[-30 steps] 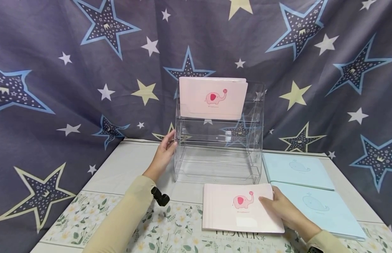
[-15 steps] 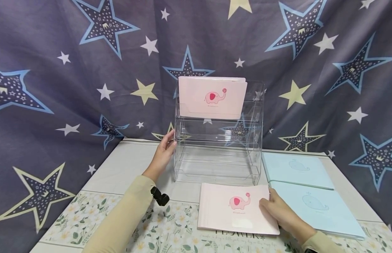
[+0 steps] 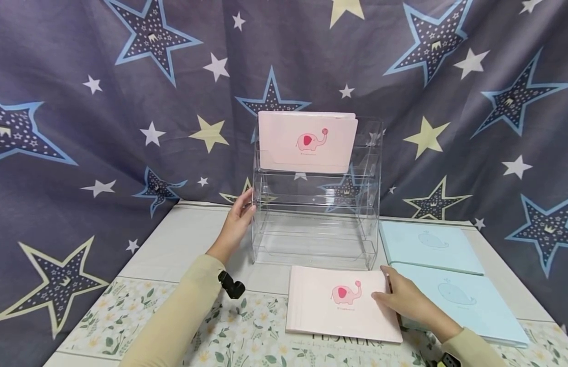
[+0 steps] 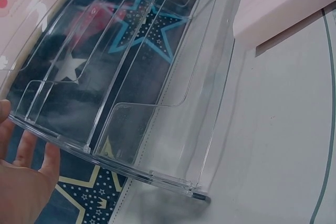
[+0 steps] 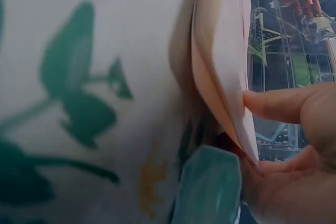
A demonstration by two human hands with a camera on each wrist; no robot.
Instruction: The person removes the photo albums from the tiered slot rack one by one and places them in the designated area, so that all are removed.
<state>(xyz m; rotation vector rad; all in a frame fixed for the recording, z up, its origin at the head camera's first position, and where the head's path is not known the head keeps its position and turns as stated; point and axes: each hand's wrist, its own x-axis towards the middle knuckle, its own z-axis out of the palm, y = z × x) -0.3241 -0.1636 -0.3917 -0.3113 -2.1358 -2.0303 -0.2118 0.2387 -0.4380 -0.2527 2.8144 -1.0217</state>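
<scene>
A clear acrylic tiered rack (image 3: 316,224) stands at the table's middle back, with one pink elephant booklet (image 3: 306,142) upright in its top tier. My left hand (image 3: 240,216) rests with straight fingers against the rack's left side wall; in the left wrist view the left hand (image 4: 21,182) lies by the rack's (image 4: 157,77) lower edge. A stack of pink elephant booklets (image 3: 339,306) lies flat in front of the rack. My right hand (image 3: 400,300) holds the stack's right edge. In the right wrist view the thumb (image 5: 283,103) presses on a raised pink booklet (image 5: 220,51), with the palm behind it.
Two light blue whale booklets (image 3: 430,244) (image 3: 467,300) lie flat to the right of the rack. The table (image 3: 183,244) has a floral cloth along its front. A star-patterned curtain (image 3: 128,127) hangs behind and at both sides.
The pink stack has slid a little to the left. My right hand has shifted from lying on the cover to gripping its right edge. The left hand has not moved.
</scene>
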